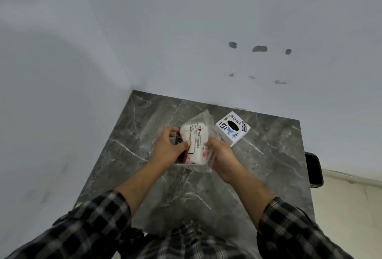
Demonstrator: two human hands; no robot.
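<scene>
A clear plastic pack of white tissues (197, 142) with black and red print lies on the grey marble table (268, 165). My left hand (170, 147) grips the pack's left side, thumb pressed on its top. My right hand (220, 153) holds its right side, fingers curled round the loose plastic. A white cube-shaped tissue box (232, 128) with stickers and a dark oval opening on top stands just right of the pack, behind my right hand.
The table stands in a corner of pale walls (186, 31), against them at the back and left. A black object (314, 168) sticks out past the table's right edge, over a light floor (351, 207).
</scene>
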